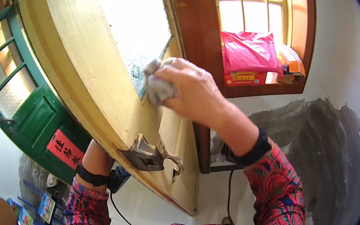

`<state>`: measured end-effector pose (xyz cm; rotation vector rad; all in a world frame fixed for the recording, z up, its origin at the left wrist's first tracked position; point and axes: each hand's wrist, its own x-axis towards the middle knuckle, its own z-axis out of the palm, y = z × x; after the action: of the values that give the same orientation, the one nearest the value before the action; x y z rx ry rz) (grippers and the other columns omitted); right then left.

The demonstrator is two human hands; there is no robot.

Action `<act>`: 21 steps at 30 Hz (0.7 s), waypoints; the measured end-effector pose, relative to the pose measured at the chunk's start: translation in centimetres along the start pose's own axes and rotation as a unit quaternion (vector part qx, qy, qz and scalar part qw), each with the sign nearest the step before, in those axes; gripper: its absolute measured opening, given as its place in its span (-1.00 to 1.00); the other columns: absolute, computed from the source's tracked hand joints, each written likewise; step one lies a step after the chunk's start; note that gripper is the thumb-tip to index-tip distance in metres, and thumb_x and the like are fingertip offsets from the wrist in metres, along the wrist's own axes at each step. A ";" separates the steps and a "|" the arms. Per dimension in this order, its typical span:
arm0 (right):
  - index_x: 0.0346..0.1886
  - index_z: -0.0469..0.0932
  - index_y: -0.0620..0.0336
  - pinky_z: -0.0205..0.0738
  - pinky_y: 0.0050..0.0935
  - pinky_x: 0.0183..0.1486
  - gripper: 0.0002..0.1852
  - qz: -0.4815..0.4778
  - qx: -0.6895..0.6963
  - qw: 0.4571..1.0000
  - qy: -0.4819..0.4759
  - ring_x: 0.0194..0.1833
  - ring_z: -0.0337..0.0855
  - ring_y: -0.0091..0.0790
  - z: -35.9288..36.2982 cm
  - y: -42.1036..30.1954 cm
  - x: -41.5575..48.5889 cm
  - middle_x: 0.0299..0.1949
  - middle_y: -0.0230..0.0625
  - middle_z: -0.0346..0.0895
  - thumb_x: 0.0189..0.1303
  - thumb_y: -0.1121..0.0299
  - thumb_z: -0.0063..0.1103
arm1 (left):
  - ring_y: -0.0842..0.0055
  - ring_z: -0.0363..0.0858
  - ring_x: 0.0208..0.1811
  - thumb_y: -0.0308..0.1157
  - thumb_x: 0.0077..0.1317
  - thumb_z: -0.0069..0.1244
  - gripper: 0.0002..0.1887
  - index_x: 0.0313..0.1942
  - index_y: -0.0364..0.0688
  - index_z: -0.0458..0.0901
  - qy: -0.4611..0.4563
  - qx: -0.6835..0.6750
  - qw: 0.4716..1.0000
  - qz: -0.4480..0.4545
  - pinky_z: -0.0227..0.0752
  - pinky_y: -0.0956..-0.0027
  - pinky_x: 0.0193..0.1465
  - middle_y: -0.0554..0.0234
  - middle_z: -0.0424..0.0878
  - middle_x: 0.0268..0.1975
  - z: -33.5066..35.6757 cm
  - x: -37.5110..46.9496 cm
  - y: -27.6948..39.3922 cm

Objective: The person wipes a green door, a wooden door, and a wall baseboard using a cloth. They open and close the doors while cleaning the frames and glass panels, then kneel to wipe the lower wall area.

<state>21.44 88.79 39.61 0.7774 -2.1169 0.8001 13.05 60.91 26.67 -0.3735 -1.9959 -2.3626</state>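
My right hand (190,89) grips a crumpled grey cloth (159,88). The cloth is against the lower edge of a textured glass pane (142,18) set in a cream-painted wooden door (81,44). Below the hand, a worn metal lock case (146,153) with a curved lever handle (174,161) is mounted near the door's edge. My left forearm (96,161) passes behind the door, so the left hand is out of view.
A green door (37,111) with a red paper strip (66,149) stands at left. On the brown windowsill (264,91), a pink plastic bag (248,51) rests over a red box (243,78). A black cable (229,198) runs down to the tiled floor. Dark patches (319,145) mark the wall.
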 end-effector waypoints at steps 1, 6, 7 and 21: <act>-0.11 0.51 0.04 0.36 -0.34 0.01 -0.54 0.018 -0.036 0.999 -0.027 -0.08 0.48 -0.18 0.0 0.8 0.7 -0.17 -0.21 0.46 -0.23 0.35 0.29 | 0.26 0.14 0.25 0.05 0.16 -0.08 -0.21 0.24 -0.23 -0.01 0.006 0.006 1.000 0.002 0.01 0.13 0.27 0.07 0.12 0.24 0.0 -0.3 0.2; -0.11 0.50 0.00 0.35 -0.32 0.02 -0.58 -0.003 -0.091 0.990 0.107 -0.02 0.45 -0.25 -3.3 4.7 3.4 -0.10 -0.26 0.44 -0.16 0.33 0.25 | 0.25 0.14 0.25 0.06 0.14 -0.06 -0.19 0.24 -0.23 -0.02 0.048 0.059 0.997 0.004 0.01 0.13 0.27 0.07 0.10 0.25 1.0 -3.0 4.2; -0.09 0.50 0.02 0.35 -0.32 0.02 -0.57 0.011 -0.079 0.989 0.128 0.00 0.43 -0.25 -4.1 5.2 3.4 -0.07 -0.25 0.43 -0.17 0.36 0.24 | 0.25 0.14 0.26 0.06 0.14 -0.06 -0.18 0.25 -0.23 -0.02 0.060 0.077 0.995 0.002 0.01 0.13 0.27 0.07 0.10 0.25 1.5 -3.7 5.7; -0.18 0.42 0.02 0.38 -0.22 -0.07 -0.61 -0.150 0.070 0.986 0.002 -0.03 0.40 -0.16 0.2 3.7 0.9 -0.13 -0.22 0.33 -0.19 0.36 0.26 | 0.43 0.12 0.23 0.05 -0.31 0.33 0.26 0.28 -0.13 -0.24 0.223 0.166 0.939 0.203 0.08 0.34 0.22 0.22 0.09 0.22 16.3 -15.5 6.8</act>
<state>18.15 90.71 39.18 1.1352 -1.8934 0.7901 31.99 73.50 32.65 -0.1871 -1.8327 -1.6480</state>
